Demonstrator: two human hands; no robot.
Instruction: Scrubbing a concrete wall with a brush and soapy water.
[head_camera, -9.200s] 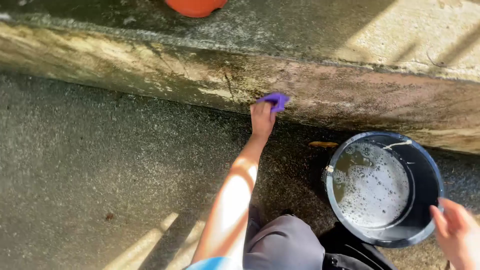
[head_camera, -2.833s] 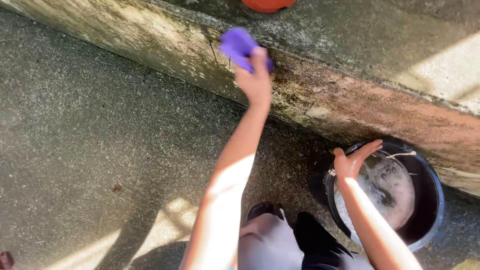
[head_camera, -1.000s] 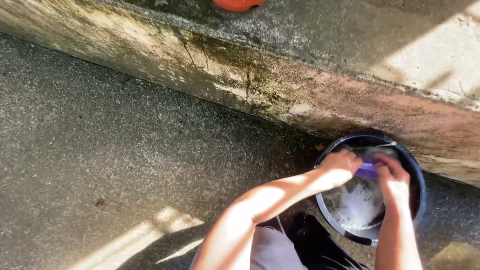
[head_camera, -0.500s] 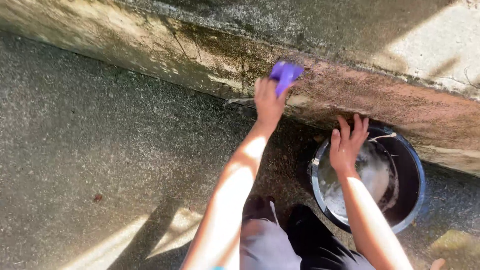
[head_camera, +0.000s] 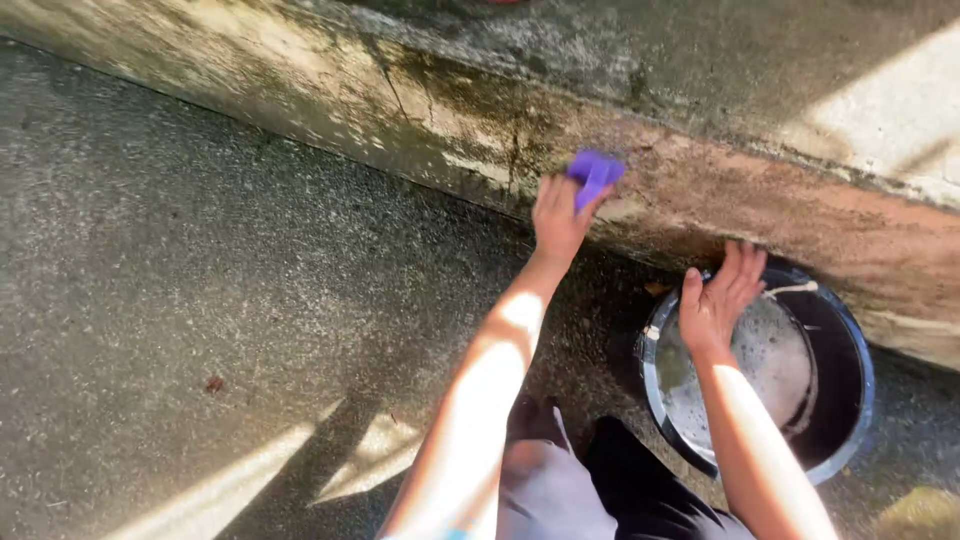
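Nearest the camera, grey trousers (head_camera: 545, 495) and dark shoes, partly in shadow. Right hand (head_camera: 718, 298): fingers spread wide, holding nothing, over the near rim of the round dark plastic bucket of soapy water (head_camera: 800, 445); half a second ago it hovered there likewise, fingers splayed. Left hand (head_camera: 558, 215): arm stretched forward, fingers closed on a small purple cleaning cloth (head_camera: 594, 172), pressed against the vertical face of the stained, cracked concrete step (head_camera: 420, 120); a second ago both hands were at the bucket with the cloth over the water, now the cloth is on the step face, left of the bucket. Rough grey pavement (head_camera: 200, 300) surrounds, sunlit in streaks.
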